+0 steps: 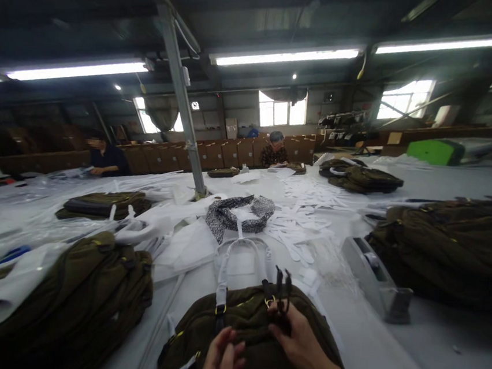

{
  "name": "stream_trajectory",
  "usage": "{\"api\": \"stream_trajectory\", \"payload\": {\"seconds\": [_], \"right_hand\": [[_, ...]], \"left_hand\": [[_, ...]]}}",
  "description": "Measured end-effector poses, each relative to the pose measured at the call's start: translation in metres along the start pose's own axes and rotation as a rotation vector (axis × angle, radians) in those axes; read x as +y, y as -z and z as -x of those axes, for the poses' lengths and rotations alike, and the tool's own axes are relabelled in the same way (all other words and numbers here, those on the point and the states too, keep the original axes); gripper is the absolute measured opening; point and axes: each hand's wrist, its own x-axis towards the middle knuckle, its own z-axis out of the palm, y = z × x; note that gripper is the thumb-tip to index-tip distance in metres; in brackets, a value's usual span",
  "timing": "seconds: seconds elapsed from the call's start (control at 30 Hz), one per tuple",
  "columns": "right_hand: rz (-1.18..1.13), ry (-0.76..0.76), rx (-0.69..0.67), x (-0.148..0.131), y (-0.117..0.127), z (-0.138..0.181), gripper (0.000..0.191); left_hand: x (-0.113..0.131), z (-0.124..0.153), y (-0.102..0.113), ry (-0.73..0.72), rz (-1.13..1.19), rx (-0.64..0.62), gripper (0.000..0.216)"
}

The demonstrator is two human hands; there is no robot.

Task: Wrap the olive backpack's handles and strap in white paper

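Observation:
A dark olive backpack [253, 330] lies right in front of me on the white table [387, 349]. Its handle is wrapped in white foam [239, 253]. My right hand [296, 340] rests on top of the bag, with the fingers pinching the black zipper pulls [281, 289] near the handle. My left hand [222, 362] lies on the bag's front panel, just below a strap buckle [219, 309], with the fingers curled against the fabric.
More olive backpacks lie at left [82, 302], far left [105, 203], right [448, 250] and back [360, 177]. A tape dispenser [376, 278] sits at right. A patterned cloth [238, 214] and white paper scraps lie ahead. Two people work at the far edge beside a steel post [183, 109].

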Motion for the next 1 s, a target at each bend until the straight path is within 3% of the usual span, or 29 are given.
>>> {"api": "stream_trajectory", "payload": {"seconds": [0.07, 0.13, 0.2, 0.27, 0.37, 0.47, 0.57, 0.7, 0.83, 0.93, 1.0], "right_hand": [[0.027, 0.096, -0.118, 0.006, 0.000, 0.017, 0.036], [0.053, 0.193, -0.239, 0.010, 0.002, 0.028, 0.046], [0.030, 0.275, -0.307, 0.009, 0.006, 0.036, 0.051], [-0.043, 0.282, -0.311, 0.002, 0.010, 0.039, 0.043], [-0.170, -0.009, -0.085, -0.004, 0.014, 0.038, 0.029], [-0.364, -0.425, 0.137, 0.001, 0.012, 0.028, 0.027], [-0.573, -0.655, 0.140, 0.004, 0.009, 0.014, 0.038], [-0.726, -0.829, -0.022, -0.014, 0.008, 0.001, 0.050], [-0.792, -0.833, -0.121, -0.019, 0.000, -0.003, 0.047], [-0.900, -0.725, -0.045, -0.003, -0.011, -0.001, 0.037], [-1.008, -0.669, -0.026, 0.010, -0.017, 0.003, 0.033]], "left_hand": [[0.021, -0.003, -0.016, 0.271, 0.216, -0.116, 0.037], [0.035, -0.009, -0.032, 0.422, 0.239, -0.196, 0.042], [0.037, -0.017, -0.044, 0.434, 0.127, -0.277, 0.049], [0.030, -0.026, -0.051, 0.339, -0.050, -0.369, 0.051], [0.016, -0.035, -0.056, 0.196, -0.222, -0.427, 0.051], [0.016, -0.034, -0.057, 0.216, -0.211, -0.441, 0.043], [0.031, -0.025, -0.057, 0.338, -0.052, -0.444, 0.035], [0.042, -0.014, -0.065, 0.401, 0.137, -0.436, 0.032], [0.014, -0.010, -0.072, 0.246, 0.085, -0.378, 0.043], [-0.014, -0.007, -0.062, 0.010, -0.180, -0.442, 0.052], [-0.018, -0.007, -0.048, -0.111, -0.406, -0.459, 0.055]]}}
